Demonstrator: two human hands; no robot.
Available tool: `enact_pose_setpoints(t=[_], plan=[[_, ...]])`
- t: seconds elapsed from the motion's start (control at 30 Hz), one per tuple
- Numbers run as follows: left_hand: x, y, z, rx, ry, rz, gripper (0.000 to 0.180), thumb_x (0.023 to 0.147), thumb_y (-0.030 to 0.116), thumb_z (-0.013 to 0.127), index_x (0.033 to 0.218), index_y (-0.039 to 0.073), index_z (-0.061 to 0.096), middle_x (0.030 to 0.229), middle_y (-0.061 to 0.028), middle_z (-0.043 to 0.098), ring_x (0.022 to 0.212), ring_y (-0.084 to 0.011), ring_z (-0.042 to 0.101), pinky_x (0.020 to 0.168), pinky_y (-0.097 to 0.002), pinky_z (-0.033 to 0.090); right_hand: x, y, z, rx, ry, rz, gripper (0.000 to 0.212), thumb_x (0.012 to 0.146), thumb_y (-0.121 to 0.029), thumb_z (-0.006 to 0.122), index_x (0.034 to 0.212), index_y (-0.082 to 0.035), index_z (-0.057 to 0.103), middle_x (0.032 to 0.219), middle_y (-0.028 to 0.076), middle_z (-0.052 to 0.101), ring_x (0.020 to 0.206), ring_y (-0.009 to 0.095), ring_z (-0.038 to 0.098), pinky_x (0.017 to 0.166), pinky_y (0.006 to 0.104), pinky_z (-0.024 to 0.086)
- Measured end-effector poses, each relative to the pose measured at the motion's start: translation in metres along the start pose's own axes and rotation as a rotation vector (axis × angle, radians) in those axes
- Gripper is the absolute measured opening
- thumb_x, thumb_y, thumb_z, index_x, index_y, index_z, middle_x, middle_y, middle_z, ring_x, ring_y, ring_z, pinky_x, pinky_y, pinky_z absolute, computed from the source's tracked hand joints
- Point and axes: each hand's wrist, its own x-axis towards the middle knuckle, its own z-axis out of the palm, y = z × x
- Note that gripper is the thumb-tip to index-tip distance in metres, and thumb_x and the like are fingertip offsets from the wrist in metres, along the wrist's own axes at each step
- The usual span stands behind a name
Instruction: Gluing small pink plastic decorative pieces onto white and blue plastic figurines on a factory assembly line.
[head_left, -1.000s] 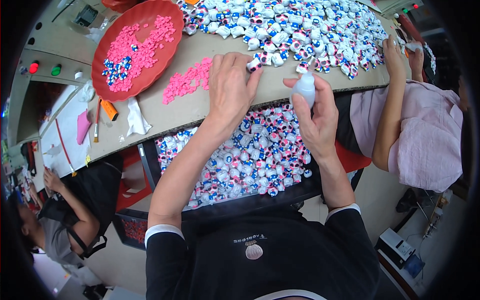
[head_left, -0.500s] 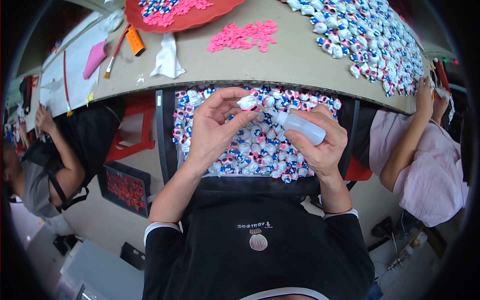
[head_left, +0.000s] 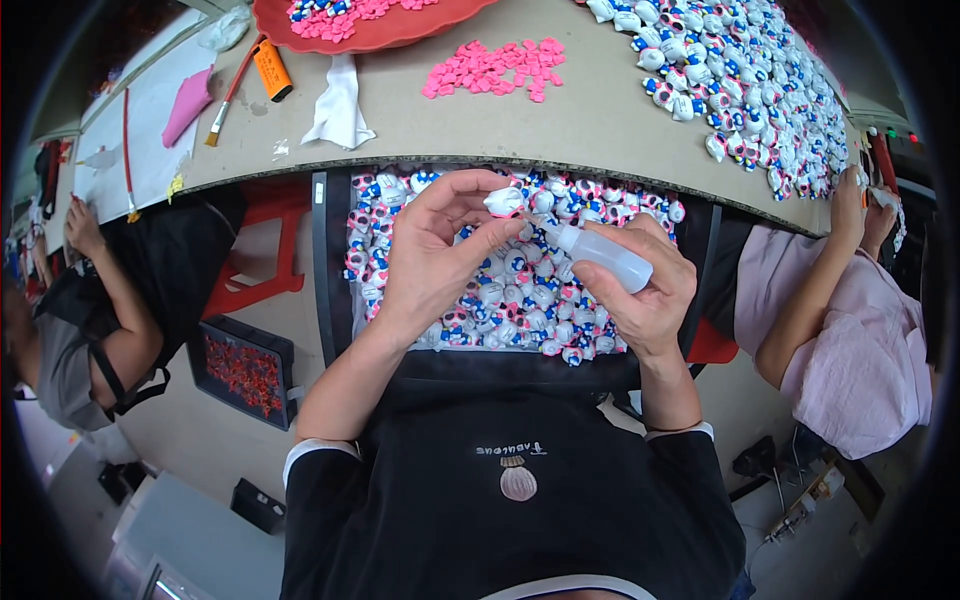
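Note:
Between the thumb and fingers of my left hand point(head_left: 440, 240) is a small white figurine point(head_left: 503, 202) with a pink patch. My right hand point(head_left: 650, 285) grips a translucent squeeze bottle point(head_left: 607, 257), tilted so its thin nozzle points at the figurine. I cannot tell whether the nozzle tip touches it. Both hands are above a dark bin point(head_left: 335, 265) filled with similar white, blue and pink figurines point(head_left: 515, 310).
On the table point(head_left: 400, 120) lie loose pink pieces point(head_left: 497, 70), a red plate point(head_left: 390, 38), an orange box cutter point(head_left: 271, 72), a brush point(head_left: 225, 105), a white cloth point(head_left: 340, 105) and many figurines point(head_left: 745, 100). Co-workers sit left and right. A crate point(head_left: 243, 372) stands on the floor.
The figurine in my left hand has turned slightly, with its pink patch now less visible. My hands stay nearly in place, and the whole view has shifted a little.

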Motion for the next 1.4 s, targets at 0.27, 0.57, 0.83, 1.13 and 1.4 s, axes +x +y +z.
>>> enact_pose_setpoints(t=[0.27,0.57,0.83,1.13,1.4], plan=[[0.003,0.0,0.001,-0.006,0.025,0.007,0.034,0.077,-0.005,0.067,0.108,-0.003,0.054,0.101,-0.0084,0.061,0.087,-0.012,0.061,0.078,-0.0235,0.05,0.004,0.002,-0.001,-0.001,0.027,0.004,0.032,0.062,-0.008,0.079,0.09,0.002,0.067,0.07,0.008,0.063,0.059,0.015,0.051,0.053,0.0259,0.039],[-0.004,0.005,-0.004,0.031,0.036,-0.043,0.033,0.076,-0.006,0.067,0.106,-0.002,0.055,0.096,-0.0062,0.061,0.081,-0.0092,0.059,0.071,-0.0212,0.049,0.026,0.008,-0.01,0.198,0.097,0.316,0.034,0.075,-0.007,0.071,0.106,0.001,0.06,0.089,0.005,0.064,0.079,0.008,0.059,0.068,0.0217,0.046],[-0.02,0.001,-0.009,-0.025,0.076,-0.062,0.033,0.077,-0.006,0.066,0.107,-0.002,0.054,0.091,-0.0063,0.062,0.079,-0.0078,0.06,0.064,-0.0184,0.047,0.082,0.068,0.014,0.185,0.237,0.142,0.028,0.08,-0.01,0.066,0.104,0.003,0.057,0.093,0.009,0.064,0.084,0.011,0.058,0.076,0.0251,0.046],[-0.023,0.002,-0.019,-0.097,0.115,-0.088,0.034,0.079,-0.005,0.066,0.109,0.0,0.052,0.085,-0.0063,0.064,0.074,-0.0073,0.061,0.057,-0.0159,0.044,0.081,0.056,0.013,-0.11,0.242,0.177,0.03,0.077,-0.014,0.07,0.101,0.0,0.058,0.095,0.01,0.06,0.083,0.017,0.058,0.069,0.0294,0.045],[-0.014,0.013,-0.029,-0.103,0.11,-0.121,0.03,0.08,-0.006,0.062,0.108,-0.001,0.051,0.088,-0.0075,0.064,0.086,-0.0166,0.065,0.075,-0.023,0.051,0.06,0.011,0.035,-0.234,0.23,-0.003,0.013,0.081,-0.004,0.061,0.093,-0.001,0.057,0.088,0.013,0.059,0.069,0.027,0.061,0.06,0.035,0.048]])
